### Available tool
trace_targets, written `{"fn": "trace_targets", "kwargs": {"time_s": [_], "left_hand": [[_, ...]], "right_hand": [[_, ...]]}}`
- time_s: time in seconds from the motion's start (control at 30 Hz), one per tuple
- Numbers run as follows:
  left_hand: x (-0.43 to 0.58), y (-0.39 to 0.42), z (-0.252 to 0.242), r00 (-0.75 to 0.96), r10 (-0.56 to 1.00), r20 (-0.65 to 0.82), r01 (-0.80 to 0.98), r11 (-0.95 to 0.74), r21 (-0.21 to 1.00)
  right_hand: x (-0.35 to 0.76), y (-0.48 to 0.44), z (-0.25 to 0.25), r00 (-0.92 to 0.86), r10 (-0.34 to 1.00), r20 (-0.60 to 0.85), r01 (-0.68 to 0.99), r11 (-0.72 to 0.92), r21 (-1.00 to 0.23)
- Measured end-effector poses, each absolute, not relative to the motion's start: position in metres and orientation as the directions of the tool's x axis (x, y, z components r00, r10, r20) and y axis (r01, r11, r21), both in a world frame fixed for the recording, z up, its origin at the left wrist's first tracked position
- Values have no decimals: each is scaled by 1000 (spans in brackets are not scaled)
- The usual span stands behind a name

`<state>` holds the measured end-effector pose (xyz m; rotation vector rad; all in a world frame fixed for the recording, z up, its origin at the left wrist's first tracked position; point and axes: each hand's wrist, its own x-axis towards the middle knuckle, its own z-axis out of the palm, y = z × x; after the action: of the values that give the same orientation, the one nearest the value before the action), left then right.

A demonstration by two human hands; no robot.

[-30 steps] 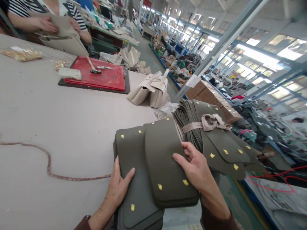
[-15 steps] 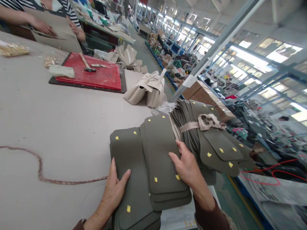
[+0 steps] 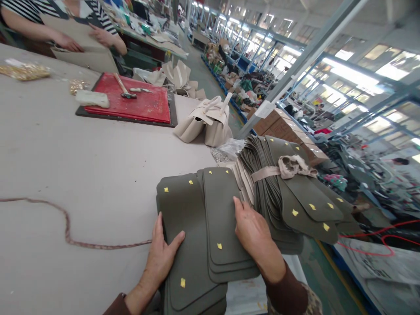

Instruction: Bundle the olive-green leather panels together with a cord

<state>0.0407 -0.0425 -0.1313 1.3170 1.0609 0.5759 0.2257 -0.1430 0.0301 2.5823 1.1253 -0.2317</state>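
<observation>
While no writing or brand can be read anywhere, small yellow stickers dot the olive leather panels stacked at the near edge of the grey table. The left hand lies flat and open on the lower stack, gripping nothing. The right hand presses down on the upper stack with its fingers spread, beside a tied bundle of similar panels. Farther off lie a red mat with a hammer on it, and beige bags.
</observation>
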Motion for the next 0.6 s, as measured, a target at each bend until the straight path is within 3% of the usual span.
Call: {"fn": "trace_targets", "kwargs": {"time_s": [0.17,0.33,0.47,0.6], "left_hand": [[37,-37,-122,494,796,-351,207,285,936],[39,-35,-117,503,809,-304,206,229,951],[41,-35,-117,521,803,-289,236,191,953],[41,-34,-117,520,806,-284,255,172,952]], "right_hand": [[219,-135,23,625,698,-349,781,-564,270],[214,-135,9,642,709,-292,767,-587,260],[200,-137,15,544,834,-95,839,-544,22],[181,-122,17,379,924,-55,897,-382,-223]]}}
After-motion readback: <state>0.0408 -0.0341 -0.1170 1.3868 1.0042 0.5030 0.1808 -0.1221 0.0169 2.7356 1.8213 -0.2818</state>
